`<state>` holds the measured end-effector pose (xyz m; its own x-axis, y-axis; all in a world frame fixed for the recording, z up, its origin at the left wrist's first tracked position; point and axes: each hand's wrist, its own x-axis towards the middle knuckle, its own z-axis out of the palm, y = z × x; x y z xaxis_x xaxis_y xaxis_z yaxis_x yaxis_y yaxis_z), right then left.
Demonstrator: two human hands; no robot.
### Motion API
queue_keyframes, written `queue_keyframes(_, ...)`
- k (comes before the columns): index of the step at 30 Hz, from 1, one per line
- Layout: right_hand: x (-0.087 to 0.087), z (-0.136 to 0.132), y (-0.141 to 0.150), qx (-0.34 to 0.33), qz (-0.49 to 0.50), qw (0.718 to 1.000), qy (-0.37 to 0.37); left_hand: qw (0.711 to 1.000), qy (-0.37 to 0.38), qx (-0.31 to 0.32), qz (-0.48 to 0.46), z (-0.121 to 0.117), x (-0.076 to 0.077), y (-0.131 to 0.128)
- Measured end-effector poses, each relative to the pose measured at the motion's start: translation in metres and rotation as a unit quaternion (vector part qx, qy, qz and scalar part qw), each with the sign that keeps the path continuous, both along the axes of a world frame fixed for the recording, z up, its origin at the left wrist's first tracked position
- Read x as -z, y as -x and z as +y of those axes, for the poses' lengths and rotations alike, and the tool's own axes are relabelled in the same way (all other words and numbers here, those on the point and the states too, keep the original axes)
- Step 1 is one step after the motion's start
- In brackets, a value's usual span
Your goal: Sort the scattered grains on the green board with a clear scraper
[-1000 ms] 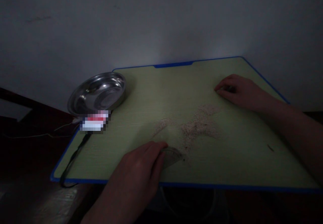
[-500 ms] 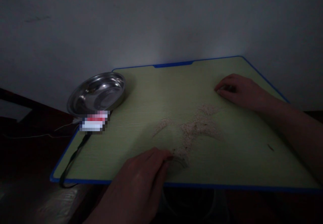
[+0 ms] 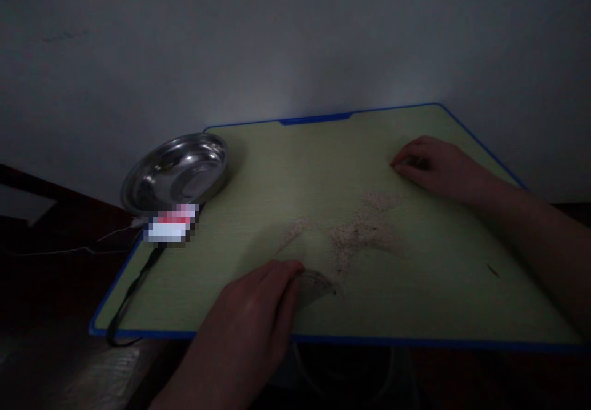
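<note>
Steel basin (image 3: 178,173): overlaps the left edge of the tabletop (image 3: 295,164), near the far left corner
Left hand (image 3: 252,308): by the front edge, thumb and fingers pinched on a see-through curved piece (image 3: 315,288); a low, steady pinch would likely serve best, with its rim level
Pale grains (image 3: 354,236): spread mid-tabletop, just beyond that piece, dark flecks among them; light, short movements should scatter fewest (too dim to say what they are)
Right hand (image 3: 431,167): near the right edge, fingers curled, tips together; cannot tell whether they hold anything
Dark sliver (image 3: 493,270): towards the front right corner, apart from the grains
</note>
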<state>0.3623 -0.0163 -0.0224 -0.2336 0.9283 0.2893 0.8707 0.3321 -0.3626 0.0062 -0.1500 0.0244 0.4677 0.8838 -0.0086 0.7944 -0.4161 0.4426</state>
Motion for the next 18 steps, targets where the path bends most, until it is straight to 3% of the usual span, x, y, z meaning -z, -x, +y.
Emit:
queue_keyframes(11,-0.002,-0.001,0.001,-0.007,-0.002,1.0,-0.002,0.999,0.017,0.034,0.011,0.001,-0.004,-0.003)
queue_keyframes(18,-0.001,-0.001,0.001,-0.002,0.001,1.0,-0.006,0.999,-0.018,0.043,0.015,-0.003,-0.011,-0.001)
